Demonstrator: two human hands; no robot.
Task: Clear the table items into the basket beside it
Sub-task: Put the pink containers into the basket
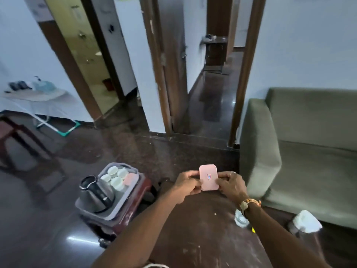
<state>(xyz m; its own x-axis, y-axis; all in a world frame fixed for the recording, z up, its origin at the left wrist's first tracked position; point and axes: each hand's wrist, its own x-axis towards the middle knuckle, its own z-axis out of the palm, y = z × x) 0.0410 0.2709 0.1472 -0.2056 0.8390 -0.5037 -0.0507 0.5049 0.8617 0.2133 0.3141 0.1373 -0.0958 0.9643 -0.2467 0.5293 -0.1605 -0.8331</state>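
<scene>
Head view: left hand [188, 185] and right hand [230, 185] each pinch a side edge of one pink case [209, 176], held above the table's [202, 238] far end. Its small red-and-blue label is too blurred to read. At 9 o'clock from the case, the grey basket [125, 198] holds one kettle [96, 194], four white cups [116, 182] and one pink block [129, 178]. Open floor [173, 151] lies at 12 o'clock, a sofa [309, 151] at 3 o'clock.

Left grip [188, 183], right grip [230, 186] (both pinching)
</scene>
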